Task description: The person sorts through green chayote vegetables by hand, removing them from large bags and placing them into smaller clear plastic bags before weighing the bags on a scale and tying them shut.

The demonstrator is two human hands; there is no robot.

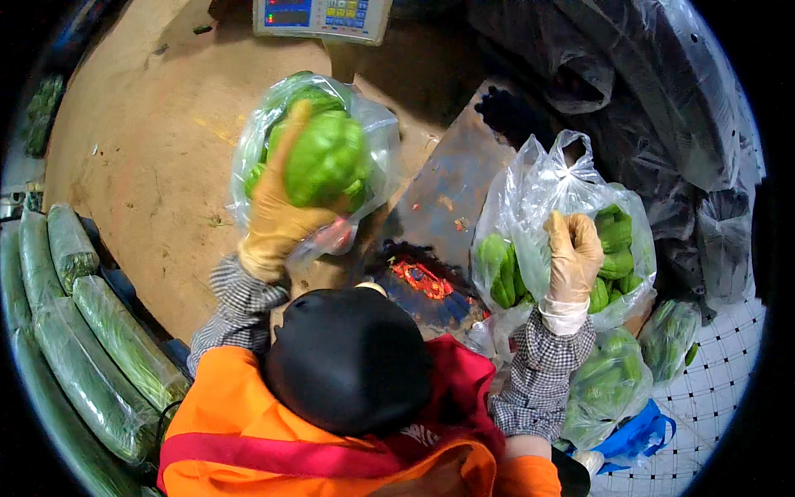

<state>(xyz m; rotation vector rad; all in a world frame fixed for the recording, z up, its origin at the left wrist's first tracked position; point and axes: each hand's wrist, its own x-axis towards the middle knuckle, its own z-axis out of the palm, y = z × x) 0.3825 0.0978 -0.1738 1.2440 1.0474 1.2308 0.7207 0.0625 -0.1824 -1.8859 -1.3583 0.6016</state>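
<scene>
A clear plastic bag of plump green vegetables (327, 157), which look like chayotes, is lifted at the left. My left hand (286, 207), in a yellowish glove, is closed around its side, one finger stretched over the vegetables; motion blurs it slightly. To the right stands a second clear bag of similar wrinkled green vegetables (614, 240), its handles gathered upward (571, 170). Against its front my right hand (575, 257), in a pale glove, has curled fingers pinching the bag's plastic. Checked sleeves cover both forearms.
A digital scale (321, 18) stands at the far edge of the brown board (149, 124). Wrapped long green vegetables (91, 373) line the left. More filled bags (609, 385) and a blue bag (638, 435) sit at lower right. Dark plastic sheeting (654, 91) hangs at far right.
</scene>
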